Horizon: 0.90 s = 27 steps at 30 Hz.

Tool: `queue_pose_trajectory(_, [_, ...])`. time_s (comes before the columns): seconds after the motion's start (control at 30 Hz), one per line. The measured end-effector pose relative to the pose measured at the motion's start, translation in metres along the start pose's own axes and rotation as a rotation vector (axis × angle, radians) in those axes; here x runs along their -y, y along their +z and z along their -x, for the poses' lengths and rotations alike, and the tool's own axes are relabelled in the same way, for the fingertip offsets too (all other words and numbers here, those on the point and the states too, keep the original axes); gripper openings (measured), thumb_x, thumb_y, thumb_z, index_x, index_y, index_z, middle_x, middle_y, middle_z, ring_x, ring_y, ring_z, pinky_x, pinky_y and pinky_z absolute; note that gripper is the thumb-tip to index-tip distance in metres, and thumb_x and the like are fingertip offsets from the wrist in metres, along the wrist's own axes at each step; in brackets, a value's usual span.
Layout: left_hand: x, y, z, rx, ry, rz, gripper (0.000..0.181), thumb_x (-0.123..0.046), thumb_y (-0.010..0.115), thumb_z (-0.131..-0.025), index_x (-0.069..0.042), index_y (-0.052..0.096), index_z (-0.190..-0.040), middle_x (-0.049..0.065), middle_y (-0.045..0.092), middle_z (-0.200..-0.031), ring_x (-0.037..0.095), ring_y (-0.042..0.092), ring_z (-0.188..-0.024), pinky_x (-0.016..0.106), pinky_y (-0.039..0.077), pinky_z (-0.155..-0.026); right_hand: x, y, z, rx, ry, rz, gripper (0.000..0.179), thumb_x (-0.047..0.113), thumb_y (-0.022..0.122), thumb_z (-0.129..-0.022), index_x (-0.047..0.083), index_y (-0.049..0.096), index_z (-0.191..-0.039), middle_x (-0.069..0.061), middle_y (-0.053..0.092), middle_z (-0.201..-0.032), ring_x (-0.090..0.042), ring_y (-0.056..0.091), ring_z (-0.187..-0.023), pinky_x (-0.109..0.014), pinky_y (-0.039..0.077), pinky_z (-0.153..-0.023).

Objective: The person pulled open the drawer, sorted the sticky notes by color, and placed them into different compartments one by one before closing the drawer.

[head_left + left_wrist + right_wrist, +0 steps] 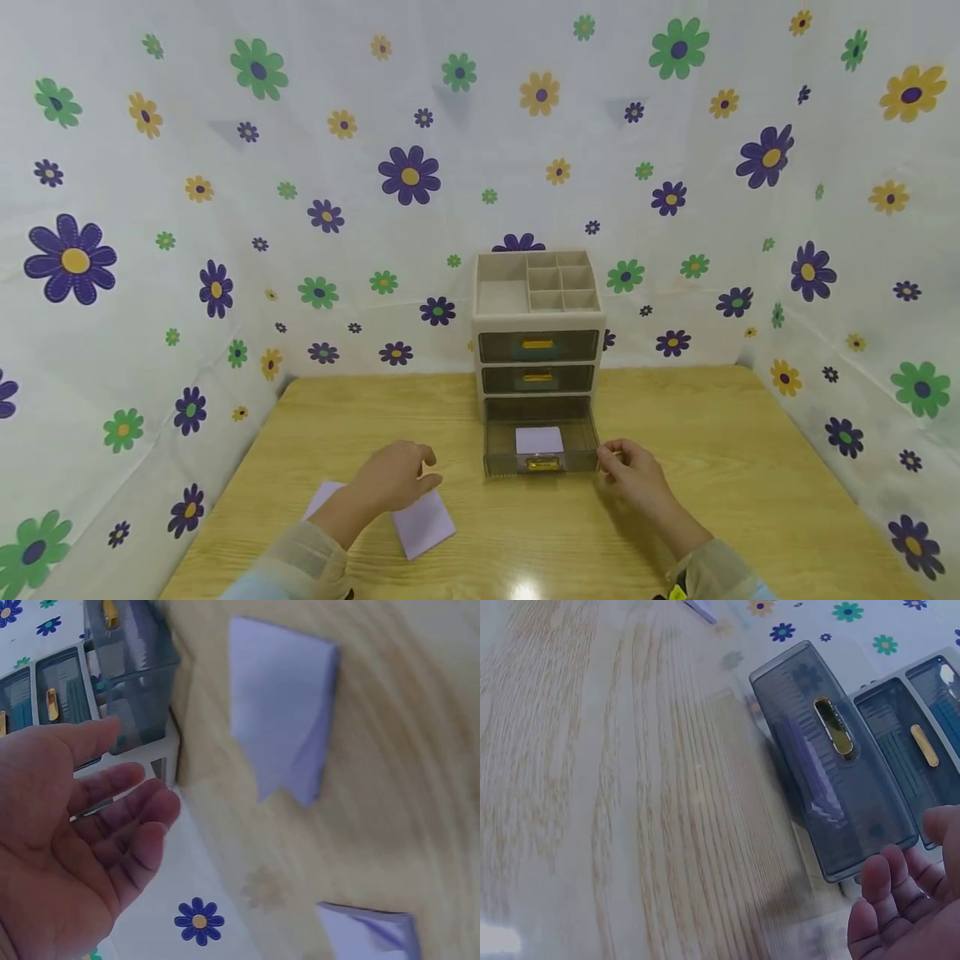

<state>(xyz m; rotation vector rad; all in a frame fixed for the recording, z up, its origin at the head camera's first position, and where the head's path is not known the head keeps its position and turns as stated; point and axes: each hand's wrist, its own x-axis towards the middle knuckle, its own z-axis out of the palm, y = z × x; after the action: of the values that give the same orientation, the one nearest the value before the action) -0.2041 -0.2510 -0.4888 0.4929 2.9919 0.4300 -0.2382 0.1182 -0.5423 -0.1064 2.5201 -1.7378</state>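
A cream desktop drawer unit has its bottom drawer pulled out. Inside that smoky see-through drawer lies a light purple piece of paper. My right hand is at the drawer's right front corner, fingertips against it or very near; its fingers are loosely bent in the right wrist view. To the left of the unit, my left hand hovers over folded light purple paper, holding nothing. A second folded purple paper is partly hidden behind that forearm.
Two upper drawers with yellow handles are closed, with teal things dimly seen inside. The unit's top has an open divided tray. A flowered white sheet hangs around the wooden table.
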Motion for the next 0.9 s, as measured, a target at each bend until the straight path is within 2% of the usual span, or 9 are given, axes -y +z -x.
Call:
queue_pose_trajectory(0.07, [0.002, 0.009, 0.008, 0.016, -0.018, -0.005, 0.041, -0.034, 0.071, -0.087, -0.001, 0.065, -0.111, 0.010, 0.066, -0.097, 0.023, 0.064, -0.084, 0.040, 0.053, -0.071, 0.000, 0.000, 0.000, 0.004, 0.006, -0.016, 0.034, 0.029, 0.055, -0.099, -0.001, 0.057, -0.113, -0.014, 0.062, -0.094, -0.027, 0.062, -0.085, -0.037, 0.050, -0.076])
queue_pose_trajectory(0.2, [0.004, 0.026, 0.021, 0.077, -0.082, -0.041, 0.069, -0.050, 0.074, -0.080, 0.004, 0.060, -0.119, 0.017, 0.058, -0.113, 0.035, 0.060, -0.099, 0.052, 0.050, -0.082, -0.002, 0.000, -0.001, 0.001, 0.008, -0.021, 0.033, 0.029, 0.055, -0.099, -0.002, 0.057, -0.112, -0.014, 0.061, -0.093, -0.027, 0.062, -0.084, -0.039, 0.050, -0.078])
queue_pose_trajectory(0.3, [0.003, 0.035, 0.030, 0.108, -0.109, -0.096, 0.086, -0.061, 0.074, -0.073, 0.008, 0.056, -0.121, 0.019, 0.054, -0.112, 0.038, 0.057, -0.100, 0.056, 0.049, -0.082, -0.003, 0.001, -0.001, -0.003, 0.009, -0.033, 0.033, 0.028, 0.055, -0.099, -0.002, 0.057, -0.112, -0.014, 0.061, -0.093, -0.026, 0.061, -0.083, -0.039, 0.051, -0.078])
queue_pose_trajectory(0.37, [0.002, 0.039, 0.034, 0.106, -0.109, -0.128, 0.091, -0.065, 0.074, -0.070, 0.010, 0.056, -0.118, 0.019, 0.054, -0.110, 0.038, 0.056, -0.099, 0.056, 0.049, -0.081, -0.004, 0.001, -0.002, -0.004, 0.010, -0.051, 0.032, 0.027, 0.056, -0.099, -0.002, 0.057, -0.111, -0.015, 0.061, -0.092, -0.027, 0.061, -0.082, -0.039, 0.051, -0.077])
queue_pose_trajectory(0.5, [-0.001, 0.045, 0.041, 0.069, -0.106, -0.173, 0.093, -0.067, 0.075, -0.065, 0.011, 0.058, -0.112, 0.017, 0.053, -0.104, 0.034, 0.055, -0.094, 0.051, 0.051, -0.077, -0.004, 0.003, -0.002, -0.009, 0.015, -0.069, 0.030, 0.025, 0.056, -0.098, -0.002, 0.058, -0.111, -0.015, 0.061, -0.092, -0.027, 0.061, -0.082, -0.038, 0.051, -0.076])
queue_pose_trajectory(0.7, [-0.005, 0.050, 0.045, 0.011, -0.139, -0.179, 0.080, -0.058, 0.082, -0.062, 0.008, 0.058, -0.100, 0.015, 0.049, -0.094, 0.031, 0.050, -0.086, 0.048, 0.050, -0.069, -0.001, 0.005, -0.001, -0.020, 0.016, -0.067, 0.030, 0.025, 0.057, -0.098, -0.003, 0.058, -0.111, -0.014, 0.061, -0.089, -0.028, 0.062, -0.080, -0.039, 0.051, -0.076])
queue_pose_trajectory(0.9, [-0.001, 0.054, 0.044, 0.014, -0.154, -0.129, 0.080, -0.052, 0.083, -0.066, 0.011, 0.055, -0.107, 0.018, 0.051, -0.099, 0.034, 0.053, -0.093, 0.051, 0.049, -0.079, 0.001, 0.006, 0.000, -0.017, 0.030, -0.062, 0.032, 0.026, 0.057, -0.098, -0.002, 0.058, -0.111, -0.013, 0.060, -0.088, -0.027, 0.062, -0.080, -0.038, 0.051, -0.076])
